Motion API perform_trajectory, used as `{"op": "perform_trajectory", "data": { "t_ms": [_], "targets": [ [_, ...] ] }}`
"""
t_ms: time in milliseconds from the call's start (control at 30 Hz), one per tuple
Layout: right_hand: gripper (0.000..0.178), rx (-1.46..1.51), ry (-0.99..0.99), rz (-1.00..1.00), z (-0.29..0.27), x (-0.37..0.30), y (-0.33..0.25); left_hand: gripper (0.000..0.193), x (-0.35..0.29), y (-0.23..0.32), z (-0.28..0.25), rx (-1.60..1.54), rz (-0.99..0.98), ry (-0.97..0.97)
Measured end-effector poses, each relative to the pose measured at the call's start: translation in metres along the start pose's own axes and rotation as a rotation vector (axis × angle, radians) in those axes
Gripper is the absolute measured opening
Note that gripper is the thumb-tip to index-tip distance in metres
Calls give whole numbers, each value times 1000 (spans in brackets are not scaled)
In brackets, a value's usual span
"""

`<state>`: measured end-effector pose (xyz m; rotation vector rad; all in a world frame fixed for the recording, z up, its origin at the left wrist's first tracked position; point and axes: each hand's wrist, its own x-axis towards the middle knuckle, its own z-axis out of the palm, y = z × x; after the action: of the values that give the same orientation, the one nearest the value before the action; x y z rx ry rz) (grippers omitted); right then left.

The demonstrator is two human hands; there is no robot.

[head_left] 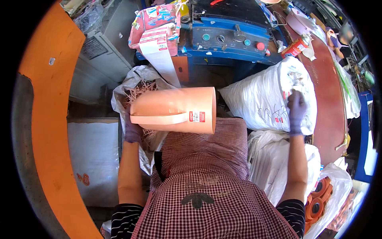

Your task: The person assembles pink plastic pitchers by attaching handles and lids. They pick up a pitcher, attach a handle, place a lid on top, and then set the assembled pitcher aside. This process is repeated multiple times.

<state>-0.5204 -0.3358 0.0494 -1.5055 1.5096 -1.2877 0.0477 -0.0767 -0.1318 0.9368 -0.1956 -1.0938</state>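
A peach plastic pitcher [167, 101] lies on its side above my lap, its open mouth to the right and its handle facing up. Two small labels sit near its rim. My left hand [132, 130], in a purple glove, grips the pitcher at its base end; most of the fingers are hidden behind it. My right hand [297, 108], also gloved, is over a stuffed white sack [258, 97] with dark handwriting. Its fingers are curled together, and whatever may be between them is too small to make out.
A bag of pinkish plastic scraps [141, 89] stands left of my lap. A strip of labels [161, 59] hangs from a pink basket [137, 30]. Ahead is a blue machine panel [232, 38]. Orange-brown parts [318, 203] fill a clear bag at lower right. An orange frame [51, 79] rises at left.
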Motion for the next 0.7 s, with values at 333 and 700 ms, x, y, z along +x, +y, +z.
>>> {"op": "perform_trajectory", "data": {
  "t_ms": [333,700],
  "targets": [
    [34,-856,-41,-481,-60,43,-6,82,-43,157,189,477,476,-272],
    [28,123,-801,-1596,114,-169,-232,82,-132,150,309,970,-54,-1447]
  ]
}}
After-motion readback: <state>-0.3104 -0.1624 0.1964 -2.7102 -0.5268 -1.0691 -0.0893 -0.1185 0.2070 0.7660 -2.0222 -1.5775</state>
